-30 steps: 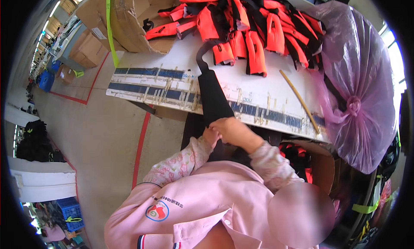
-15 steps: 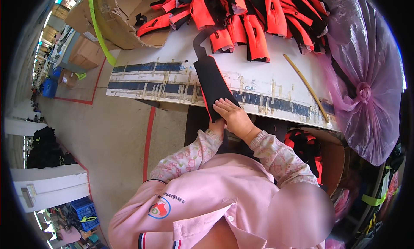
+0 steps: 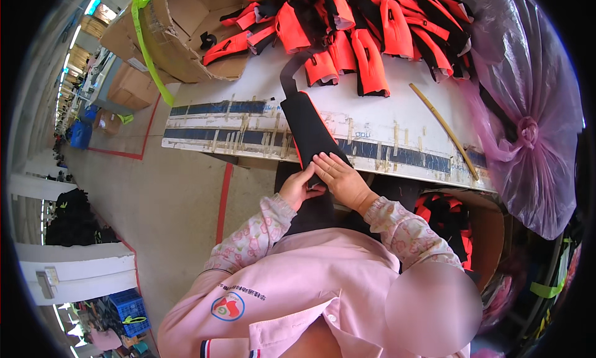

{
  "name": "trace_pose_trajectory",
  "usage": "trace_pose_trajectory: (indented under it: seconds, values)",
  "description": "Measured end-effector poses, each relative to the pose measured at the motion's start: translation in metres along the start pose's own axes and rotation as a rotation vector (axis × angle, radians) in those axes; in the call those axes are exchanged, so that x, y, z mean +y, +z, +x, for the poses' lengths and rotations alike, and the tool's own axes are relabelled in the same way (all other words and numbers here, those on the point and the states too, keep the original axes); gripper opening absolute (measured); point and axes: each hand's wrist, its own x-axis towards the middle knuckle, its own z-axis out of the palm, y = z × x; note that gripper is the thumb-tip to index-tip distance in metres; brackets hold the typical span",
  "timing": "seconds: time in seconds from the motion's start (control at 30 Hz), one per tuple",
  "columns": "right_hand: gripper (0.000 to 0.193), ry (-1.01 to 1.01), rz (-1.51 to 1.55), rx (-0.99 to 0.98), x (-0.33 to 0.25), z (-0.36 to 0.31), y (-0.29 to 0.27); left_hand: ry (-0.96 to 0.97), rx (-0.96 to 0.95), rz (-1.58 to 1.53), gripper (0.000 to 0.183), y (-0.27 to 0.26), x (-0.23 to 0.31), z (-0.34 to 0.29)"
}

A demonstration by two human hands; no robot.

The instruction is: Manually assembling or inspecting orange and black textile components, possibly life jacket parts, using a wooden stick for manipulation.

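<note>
A black padded fabric piece with orange edging (image 3: 310,127) slants from the white table toward my body, a black strap (image 3: 289,74) running from its far end. My left hand (image 3: 299,187) pinches the near end, thumb on top and fingers curled beneath. On the upper face of that same end lies my right hand (image 3: 340,178), palm down with its fingers stretched out side by side. Beyond the strap a heap of orange and black padded pieces (image 3: 366,54) covers the far part of the table; the underside of the held piece is hidden.
A thin wooden stick (image 3: 444,129) lies on the taped white tabletop (image 3: 248,100). An open carton (image 3: 171,32) stands at far left. A tied pink plastic bag (image 3: 528,141) bulges at right. Under the table's right side, another carton (image 3: 487,234) holds orange and black pieces.
My left hand has come out from beneath the piece to its left edge, its thumb now on top. The right hand stays flat on the near end. The whole view has shifted slightly.
</note>
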Motion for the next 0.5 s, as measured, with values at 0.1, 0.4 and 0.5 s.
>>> trace_pose_trajectory:
  seconds: [0.1, 0.4, 0.5]
  values:
    - [0.051, -0.006, -0.073, 0.030, 0.001, -0.001, 0.006, 0.100, 0.100, 0.119, 0.029, 0.001, -0.004, 0.008]
    - [0.037, 0.420, 0.466, 0.387, -0.002, 0.011, -0.005, 0.249, -0.109, 0.071, 0.044, 0.009, 0.003, 0.003]
    - [0.024, 0.740, 1.252, 0.725, -0.002, 0.014, -0.036, 0.247, -0.324, -0.063, 0.060, 0.019, 0.023, 0.000]
